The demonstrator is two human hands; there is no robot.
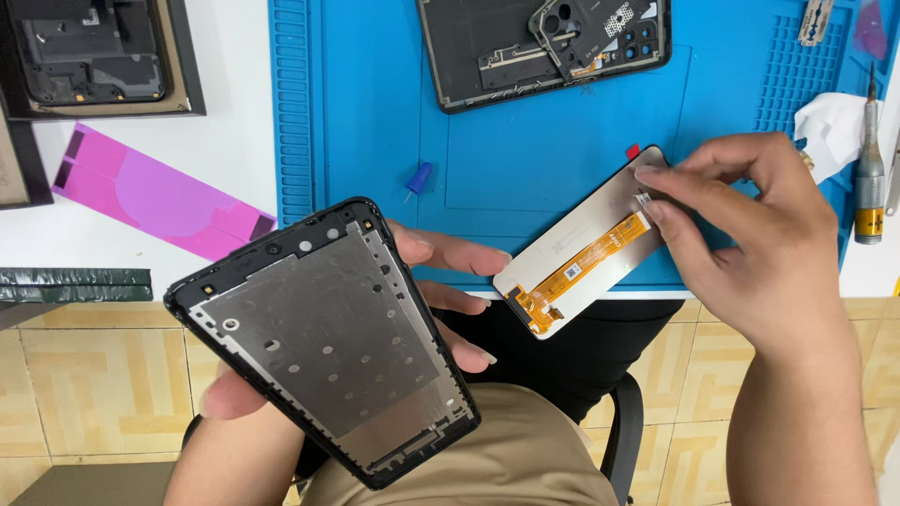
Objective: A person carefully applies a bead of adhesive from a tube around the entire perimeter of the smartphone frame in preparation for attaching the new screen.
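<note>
We have the black plastic phone frame with its grey metal midplate [323, 342] cradled in our left hand [441, 290], fingers wrapped around its right edge and the thumb under its lower left side, above our lap and in front of the blue silicone work mat [375, 112]. To do this well, we judge it wise to keep the frame level and steady, plate side up.

Our right hand [750, 234] pinches the thin display panel with the orange flex cable on its pale back [586, 253] by its upper corner, thumb and forefinger closed on the edge near a small red tab. The panel hangs over the mat's front edge, its lower end close to our left fingertips but apart from the frame. We should grip only its edges and spare the cable.

Further off lie an opened dark phone body [544, 47], a small blue-capped pin [418, 178] and a metal screwdriver [869, 178].
</note>
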